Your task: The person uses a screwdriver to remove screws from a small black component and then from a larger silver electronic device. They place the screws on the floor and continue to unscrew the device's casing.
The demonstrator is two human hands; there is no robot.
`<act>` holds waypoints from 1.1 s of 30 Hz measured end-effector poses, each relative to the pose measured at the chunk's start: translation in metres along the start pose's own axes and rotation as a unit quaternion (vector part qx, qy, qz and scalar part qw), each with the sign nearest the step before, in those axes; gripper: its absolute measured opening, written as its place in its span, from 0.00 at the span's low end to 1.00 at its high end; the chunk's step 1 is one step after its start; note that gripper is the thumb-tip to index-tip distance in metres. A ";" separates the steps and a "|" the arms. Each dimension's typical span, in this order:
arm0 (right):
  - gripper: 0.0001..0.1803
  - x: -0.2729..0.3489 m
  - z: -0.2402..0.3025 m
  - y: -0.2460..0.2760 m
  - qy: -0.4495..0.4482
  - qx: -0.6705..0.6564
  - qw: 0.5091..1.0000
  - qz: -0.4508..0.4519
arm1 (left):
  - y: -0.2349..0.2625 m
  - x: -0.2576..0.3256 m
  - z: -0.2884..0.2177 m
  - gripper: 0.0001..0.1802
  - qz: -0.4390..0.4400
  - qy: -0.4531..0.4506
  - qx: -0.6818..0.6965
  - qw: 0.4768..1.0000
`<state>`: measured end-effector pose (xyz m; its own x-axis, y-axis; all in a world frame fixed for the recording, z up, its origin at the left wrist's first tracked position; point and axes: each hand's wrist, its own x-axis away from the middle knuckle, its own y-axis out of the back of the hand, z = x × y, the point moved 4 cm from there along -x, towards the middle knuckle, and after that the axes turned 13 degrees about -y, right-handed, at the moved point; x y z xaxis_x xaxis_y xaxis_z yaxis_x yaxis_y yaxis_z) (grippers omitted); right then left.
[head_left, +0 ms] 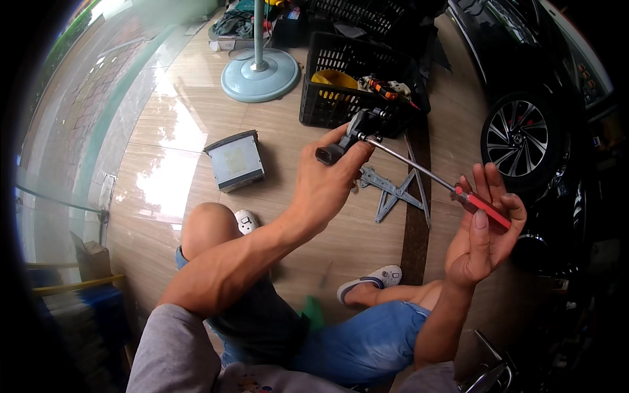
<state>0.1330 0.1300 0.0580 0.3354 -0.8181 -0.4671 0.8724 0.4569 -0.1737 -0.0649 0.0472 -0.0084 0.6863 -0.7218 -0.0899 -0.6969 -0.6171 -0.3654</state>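
My left hand [321, 173] is closed around a small black motor-like part [356, 128] with a dark plug socket on one side, held up in front of me. In my right hand [485, 245] is a screwdriver [490, 210] with a red handle, lying between the thumb and loosely raised fingers. Its long steel shaft points up and left, and the tip meets the part beside my left thumb. The exact contact at the tip is too small to make out. Beyond the hands, a metal scissor-type window regulator [397, 190] lies on the floor.
A silver box-shaped car stereo unit [237, 162] sits on the tiled floor at left. Farther off stand a black plastic crate [327, 108] holding tools and a pale blue round stand base [261, 75]. A black car [481, 46] is at right, a glass panel [72, 144] at left.
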 end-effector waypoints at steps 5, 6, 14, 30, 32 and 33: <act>0.22 0.003 0.000 0.014 -0.041 0.012 0.999 0.029 | 0.003 -0.002 0.005 0.21 0.006 -0.018 -0.020 1.000; 0.22 0.005 -0.003 0.020 -0.062 0.086 0.994 -0.007 | 0.003 -0.001 0.005 0.21 0.006 -0.016 -0.021 1.000; 0.21 -0.001 0.005 0.009 0.000 -0.012 1.000 -0.021 | -0.003 0.000 0.003 0.18 0.025 -0.017 -0.049 0.998; 0.23 0.005 0.005 0.024 -0.069 0.121 0.990 0.006 | -0.005 -0.002 0.010 0.17 0.020 -0.016 -0.041 0.999; 0.24 0.004 0.004 0.028 -0.084 0.180 0.979 -0.044 | -0.006 -0.001 0.011 0.17 0.026 -0.013 -0.046 0.998; 0.24 0.001 0.005 0.023 -0.049 0.127 0.991 -0.017 | -0.006 -0.001 0.011 0.17 0.026 -0.013 -0.046 0.999</act>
<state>0.1552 0.1381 0.0585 0.3265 -0.8671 -0.3762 0.9409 0.3361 0.0419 -0.0588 0.0549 -0.0160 0.6525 -0.7464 -0.1307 -0.7475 -0.6056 -0.2729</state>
